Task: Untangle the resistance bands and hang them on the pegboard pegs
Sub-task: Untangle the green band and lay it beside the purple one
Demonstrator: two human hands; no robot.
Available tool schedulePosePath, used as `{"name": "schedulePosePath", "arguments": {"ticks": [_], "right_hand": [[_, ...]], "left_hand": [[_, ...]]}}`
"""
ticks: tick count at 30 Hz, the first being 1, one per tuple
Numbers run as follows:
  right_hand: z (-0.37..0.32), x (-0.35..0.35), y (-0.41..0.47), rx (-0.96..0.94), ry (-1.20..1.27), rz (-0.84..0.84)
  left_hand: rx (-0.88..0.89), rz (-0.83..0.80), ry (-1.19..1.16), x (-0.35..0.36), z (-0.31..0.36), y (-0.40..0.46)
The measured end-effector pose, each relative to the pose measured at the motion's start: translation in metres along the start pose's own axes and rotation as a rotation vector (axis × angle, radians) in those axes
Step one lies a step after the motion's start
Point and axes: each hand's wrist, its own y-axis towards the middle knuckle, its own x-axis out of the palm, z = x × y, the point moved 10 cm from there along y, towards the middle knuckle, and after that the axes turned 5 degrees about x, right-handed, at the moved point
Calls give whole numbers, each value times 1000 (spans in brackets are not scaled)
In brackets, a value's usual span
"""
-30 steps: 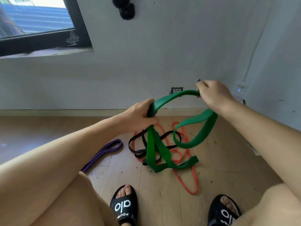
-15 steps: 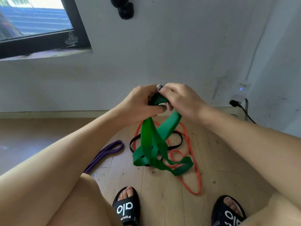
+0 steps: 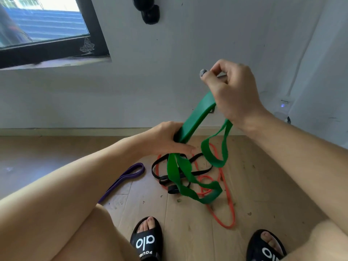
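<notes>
Two hands kept apart so flat green rubber resistance band (image 3: pixel 195 117) is drawn taut: right hand (image 3: pixel 233 91) raised, fingers curled round upper end; left hand (image 3: pixel 165 138) gripping lower stretch. Slack loops hang onto orange band (image 3: pixel 228 204) and black band (image 3: pixel 160 166) (likely still entangled) on wooden floor (image 3: pixel 263 185).

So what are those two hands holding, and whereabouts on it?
Both grip the green band: the left hand low on its taut stretch, the right hand at the raised top end.
</notes>
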Motion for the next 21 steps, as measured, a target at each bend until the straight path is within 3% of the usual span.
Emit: {"name": "schedulePosePath", "arguments": {"ticks": [5, 9, 11, 14, 21], "right_hand": [[45, -32, 15, 163, -124, 128], [102, -15, 7, 365, -332, -122], [97, 5, -2, 362, -222, -260], [68, 41, -18, 359, 78, -415], [38, 79, -36, 209, -168, -486]], "left_hand": [[74, 117, -15, -21, 12, -3], [98, 346, -167, -54, 29, -11], [120, 399, -202, -60, 38, -13], [122, 324, -195, -48, 47, -12], [67, 320, -270, -51, 33, -16]]}}
